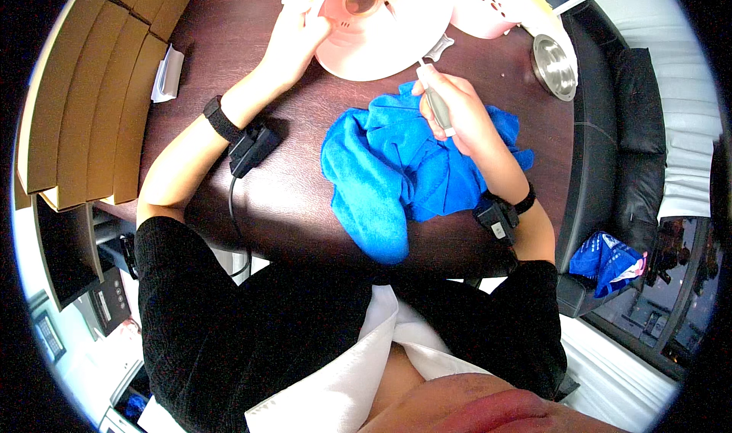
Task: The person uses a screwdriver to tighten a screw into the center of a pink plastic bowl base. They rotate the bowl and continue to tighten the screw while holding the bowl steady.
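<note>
Bare hands at a pink dish-shaped plastic part on a dark brown desk.
The part lies ahead of and between the hands: the left hand is closed on its left edge, thumb lapping over the face. The right hand, beyond its lower-right edge, wraps a screwdriver-like tool, over a crumpled blue cloth.

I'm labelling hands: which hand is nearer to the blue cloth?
Right. The right hand overlaps the blue cloth in view; the left hand is farther, beyond it to the left, at the pink piece.
</note>
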{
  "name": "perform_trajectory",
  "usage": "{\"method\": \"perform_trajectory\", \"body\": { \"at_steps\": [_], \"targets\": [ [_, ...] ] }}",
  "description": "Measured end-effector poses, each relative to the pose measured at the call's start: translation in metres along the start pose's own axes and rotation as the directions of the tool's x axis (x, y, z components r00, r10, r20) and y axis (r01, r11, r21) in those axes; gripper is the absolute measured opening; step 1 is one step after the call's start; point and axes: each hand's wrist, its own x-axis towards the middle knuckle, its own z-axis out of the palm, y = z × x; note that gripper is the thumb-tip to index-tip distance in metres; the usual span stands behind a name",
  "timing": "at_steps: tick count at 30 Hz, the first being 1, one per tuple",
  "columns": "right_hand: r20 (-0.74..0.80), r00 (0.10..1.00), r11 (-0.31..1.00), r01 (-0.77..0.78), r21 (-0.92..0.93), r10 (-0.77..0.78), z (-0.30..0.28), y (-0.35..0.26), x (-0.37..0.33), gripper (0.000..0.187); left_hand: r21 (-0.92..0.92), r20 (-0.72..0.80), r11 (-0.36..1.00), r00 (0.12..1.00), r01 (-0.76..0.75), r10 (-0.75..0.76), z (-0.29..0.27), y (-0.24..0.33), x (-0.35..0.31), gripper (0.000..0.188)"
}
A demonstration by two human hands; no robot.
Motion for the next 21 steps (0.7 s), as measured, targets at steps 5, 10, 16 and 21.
{"method": "perform_trajectory", "body": {
  "at_steps": [5,10,16,21],
  "targets": [
    [0.003,1.000,1.000,0.018,0.009,-0.018,0.000,0.000,-0.001,0.042,0.068,0.025,0.997,0.999,-0.024,0.023,-0.003,-0.003,0.001,0.063],
    [-0.009,1.000,1.000,0.020,-0.009,-0.020,0.000,0.001,0.000,0.042,0.097,0.017,0.995,1.000,-0.009,0.007,-0.003,-0.004,0.001,0.064],
    [-0.077,0.997,0.967,0.013,-0.255,-0.033,0.007,-0.007,-0.003,0.044,0.322,0.041,0.942,0.995,-0.099,0.090,-0.003,0.008,-0.003,0.057],
    [-0.140,0.967,0.737,0.065,-0.673,-0.213,0.010,-0.009,-0.004,0.040,0.515,0.084,0.824,0.971,-0.235,0.224,-0.010,0.004,0.003,0.056]
  ]
}}
